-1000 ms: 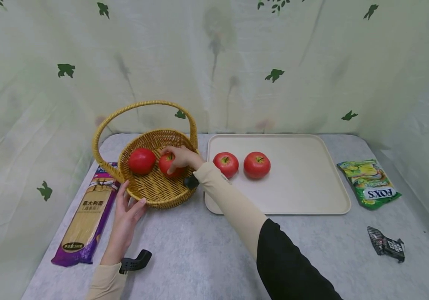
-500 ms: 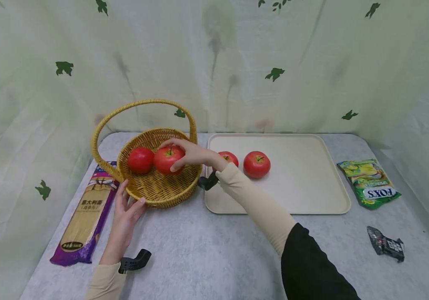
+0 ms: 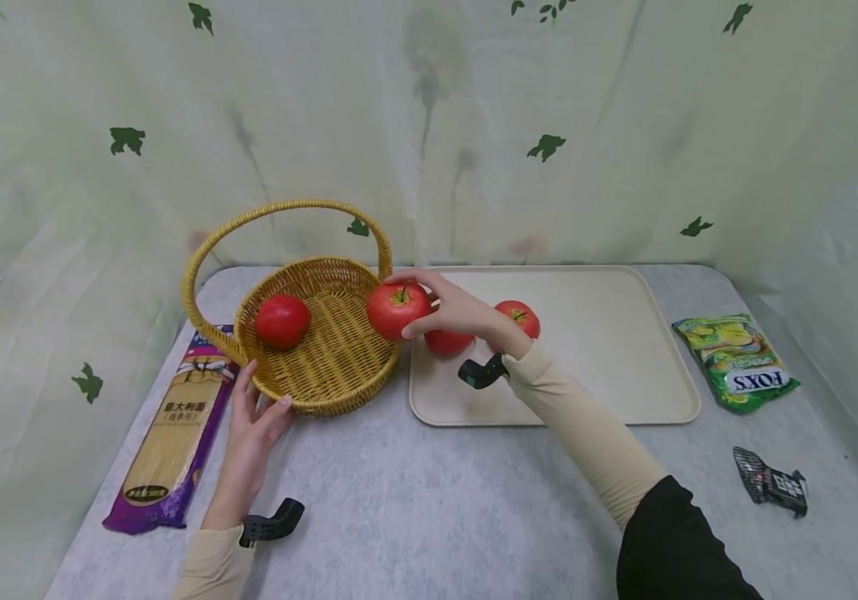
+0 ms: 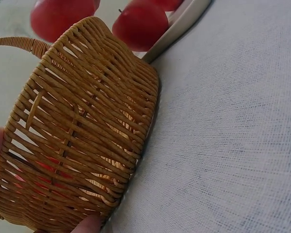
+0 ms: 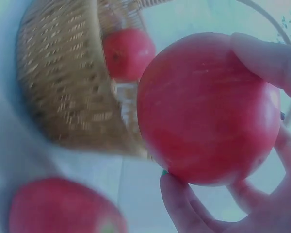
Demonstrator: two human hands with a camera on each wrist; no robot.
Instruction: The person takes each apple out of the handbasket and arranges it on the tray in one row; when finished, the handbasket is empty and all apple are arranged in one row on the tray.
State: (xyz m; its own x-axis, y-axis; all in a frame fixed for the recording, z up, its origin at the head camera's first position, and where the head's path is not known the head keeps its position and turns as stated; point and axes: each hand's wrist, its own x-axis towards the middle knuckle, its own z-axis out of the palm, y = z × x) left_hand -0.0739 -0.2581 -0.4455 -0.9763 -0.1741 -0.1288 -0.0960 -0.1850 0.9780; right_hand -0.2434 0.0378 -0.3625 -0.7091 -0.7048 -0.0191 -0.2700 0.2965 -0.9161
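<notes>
My right hand [image 3: 455, 310] holds a red apple [image 3: 396, 310] between fingers and thumb, over the gap between the wicker basket [image 3: 339, 392] and the tray. In the right wrist view, the held apple [image 5: 208, 109] fills the middle, with the basket [image 5: 63, 82] behind it. Another apple [image 3: 282, 322] lies inside the basket at the left. My left hand [image 3: 252, 433] holds the basket's near left side, its fingers at the rim and thumb against the wall. The left wrist view shows the woven wall [image 4: 77, 126] up close, with a thumb [image 4: 89, 224] at the bottom.
A cream tray [image 3: 586, 375] carries two more apples, one [image 3: 446, 342] half hidden below my right hand, the other [image 3: 521, 317] behind my wrist. A purple pasta packet [image 3: 174, 425] lies left of the basket. At right lie a green FOXS bag [image 3: 736, 362] and a small black packet [image 3: 771, 483].
My right hand has lifted the apple out of the basket and carried it right toward the tray. The left hand stays at the basket's side.
</notes>
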